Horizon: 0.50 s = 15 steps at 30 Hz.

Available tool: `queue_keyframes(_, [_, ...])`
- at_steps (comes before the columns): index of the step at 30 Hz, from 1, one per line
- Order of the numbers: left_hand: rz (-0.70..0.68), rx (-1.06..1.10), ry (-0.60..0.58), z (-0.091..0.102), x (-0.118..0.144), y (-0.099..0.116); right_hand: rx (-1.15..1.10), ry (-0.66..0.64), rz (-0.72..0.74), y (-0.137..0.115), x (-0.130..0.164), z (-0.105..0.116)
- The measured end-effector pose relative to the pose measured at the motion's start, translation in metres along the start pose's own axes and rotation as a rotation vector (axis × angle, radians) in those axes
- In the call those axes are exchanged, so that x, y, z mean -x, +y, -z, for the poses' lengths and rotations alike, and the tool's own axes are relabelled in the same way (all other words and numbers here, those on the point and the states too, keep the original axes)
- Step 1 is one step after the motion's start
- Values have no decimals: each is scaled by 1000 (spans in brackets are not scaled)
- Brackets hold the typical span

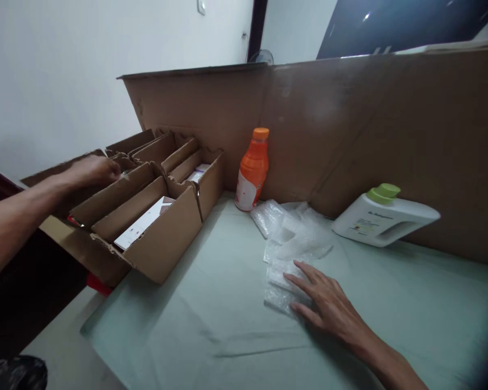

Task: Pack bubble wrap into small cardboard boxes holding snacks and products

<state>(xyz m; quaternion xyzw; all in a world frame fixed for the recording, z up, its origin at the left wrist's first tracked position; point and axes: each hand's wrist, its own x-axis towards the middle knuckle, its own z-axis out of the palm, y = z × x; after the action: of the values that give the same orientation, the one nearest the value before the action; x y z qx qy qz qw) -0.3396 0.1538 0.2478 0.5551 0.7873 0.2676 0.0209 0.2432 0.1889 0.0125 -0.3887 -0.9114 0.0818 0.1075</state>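
the right hand (pixel 323 303) lies flat, fingers spread and open, pressing on a stack of clear bubble-wrap bags (pixel 287 246) at about five o'clock on the worktop (pixel 195 325); it grips nothing, only rests on the nearest bag. the bags are thin, crinkled and glossy, see-through plastic with small blisters, fanned loosely toward one o'clock from the hand.

the left hand (pixel 93 170) reaches out to nine o'clock into a row of small cardboard boxes (pixel 158 238). its fingers are curled down behind a box flap, so i cannot tell whether it has hold of anything. the boxes are brown corrugated card, rough-edged and torn at the flaps, standing open side by side; one holds a flat white packet (pixel 140 225).

at twelve o'clock stands an orange bottle (pixel 252 173), smooth plastic with an orange cap and a white label, upright against a tall cardboard sheet (pixel 350 124) that walls off the back. at two o'clock a white jug (pixel 384 216) with a green cap lies tilted against that sheet. the worktop is covered in pale green cloth, slightly creased.
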Motion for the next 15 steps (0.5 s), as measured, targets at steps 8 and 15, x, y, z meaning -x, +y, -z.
queue_keyframes(8, [-398,208,255,4,81,153,-515,328,41,-103,-85,125])
queue_keyframes(15, [-598,621,-184,-45,85,167,-446,394,-14,-99,-148,136])
